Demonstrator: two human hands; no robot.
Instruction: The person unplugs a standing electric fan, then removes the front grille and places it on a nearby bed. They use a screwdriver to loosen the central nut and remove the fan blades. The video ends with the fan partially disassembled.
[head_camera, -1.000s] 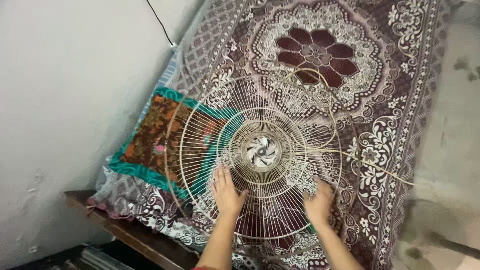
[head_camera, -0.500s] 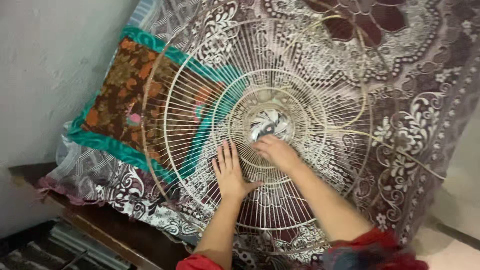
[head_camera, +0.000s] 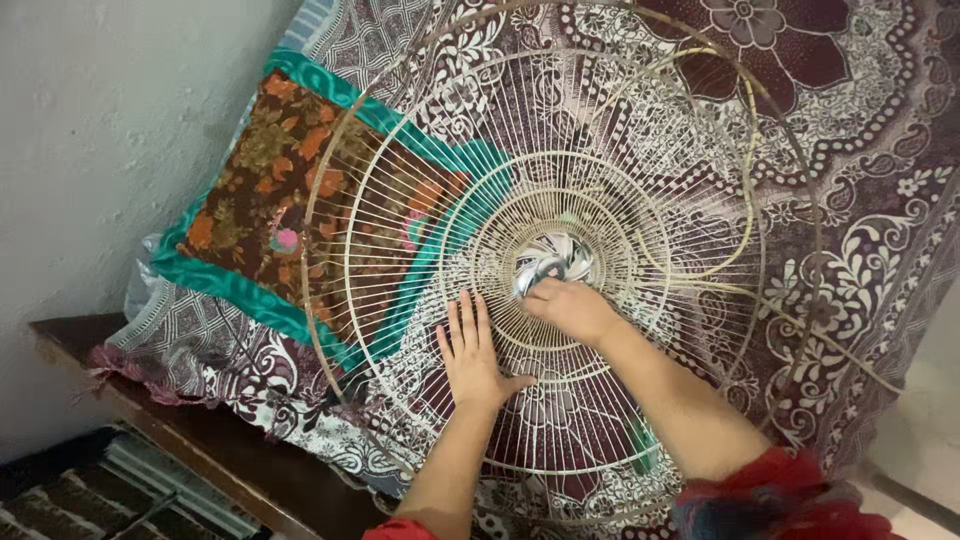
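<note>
My left hand (head_camera: 473, 352) lies flat, palm down and fingers spread, on the round cream-coloured wire fan guard (head_camera: 560, 270), pressing on the spokes between the inner rings and the outer rim; it grips nothing. My right hand (head_camera: 570, 305) reaches across the lower half of the guard, fingers curled onto the lower edge of the shiny silver swirl-patterned centre cap (head_camera: 550, 258) at the hub. Whether these fingers pinch the cap or only rest on it, I cannot tell.

The guard lies flat on a maroon-and-white floral bedspread (head_camera: 860, 200) and spans most of the view. Its left portion overlaps a cushion with a brown and orange floral panel and teal border (head_camera: 270, 190), which shows through the spokes. A thin cream-coloured cord (head_camera: 745, 190) loops over the right side of the guard and trails off toward the lower right.

The bedspread hangs over a dark wooden bed edge (head_camera: 200, 440) at lower left. A pale plastered wall (head_camera: 90, 130) rises at the left.
</note>
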